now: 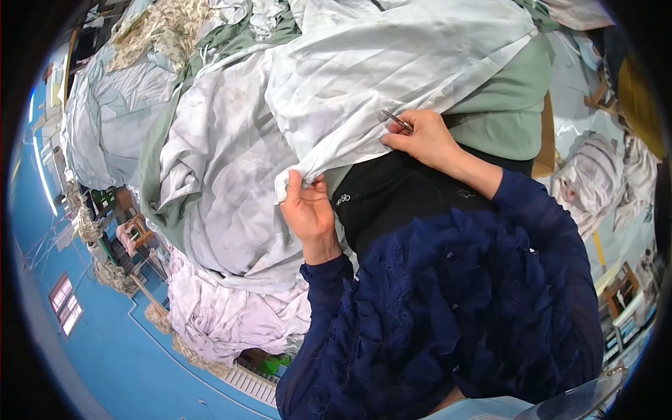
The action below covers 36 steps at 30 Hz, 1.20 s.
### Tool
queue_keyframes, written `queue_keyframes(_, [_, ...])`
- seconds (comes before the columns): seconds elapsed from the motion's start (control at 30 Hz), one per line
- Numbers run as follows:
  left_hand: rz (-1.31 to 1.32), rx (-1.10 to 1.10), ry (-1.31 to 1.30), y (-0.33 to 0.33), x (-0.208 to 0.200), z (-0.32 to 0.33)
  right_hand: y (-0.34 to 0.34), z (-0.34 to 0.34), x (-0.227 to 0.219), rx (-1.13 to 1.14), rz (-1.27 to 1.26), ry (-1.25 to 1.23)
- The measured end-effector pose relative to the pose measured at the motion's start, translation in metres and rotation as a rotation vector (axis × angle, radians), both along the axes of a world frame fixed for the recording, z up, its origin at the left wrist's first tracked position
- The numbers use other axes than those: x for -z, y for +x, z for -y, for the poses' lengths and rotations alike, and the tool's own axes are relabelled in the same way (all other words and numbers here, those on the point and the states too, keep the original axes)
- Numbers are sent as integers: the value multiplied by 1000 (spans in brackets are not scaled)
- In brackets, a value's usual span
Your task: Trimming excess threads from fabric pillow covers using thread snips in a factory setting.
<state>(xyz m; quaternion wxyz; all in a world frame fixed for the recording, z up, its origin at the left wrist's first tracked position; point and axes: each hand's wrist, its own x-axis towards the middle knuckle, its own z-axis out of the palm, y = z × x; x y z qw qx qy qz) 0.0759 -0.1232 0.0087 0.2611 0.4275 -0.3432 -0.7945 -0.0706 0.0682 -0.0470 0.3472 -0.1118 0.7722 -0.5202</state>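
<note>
A large white cloth (350, 77) with a pale green side (507, 98) spreads over my lap and the pile in front of me. At its near edge, my left hand (308, 210) pinches a bunched corner between thumb and fingers. To the right, my right hand (423, 140) is closed round a pair of small metal thread snips (397, 122), whose pointed blades aim up and left just above the cloth. Between the two hands the cloth's edge runs taut at a slant. Part of the snips is hidden by my fingers.
Grey-white fabric (119, 140) heaps up at the far left, with patterned cloth (157, 35) behind it. Pale pink fabric (231, 308) lies below left, beside the blue floor (140, 364). A bundle of whitish cloth (591, 175) rests at the right, near a cardboard piece (546, 140).
</note>
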Motion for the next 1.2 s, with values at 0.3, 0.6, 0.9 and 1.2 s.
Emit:
queue_keyframes(0.3, [1,31,219,-1,25,20,-12,-23,-1,134,43,-186])
queue_keyframes(0.6, [2,-7,280,-6,22,24,-13,-192,-57,652,-129,-84])
queue_keyframes(0.9, [19,5,193,-8,17,17,1,-261,-34,455,-586,367])
queue_keyframes(1.2, [10,-60,209,-8,8,24,-22,-40,-42,-294,-759,6])
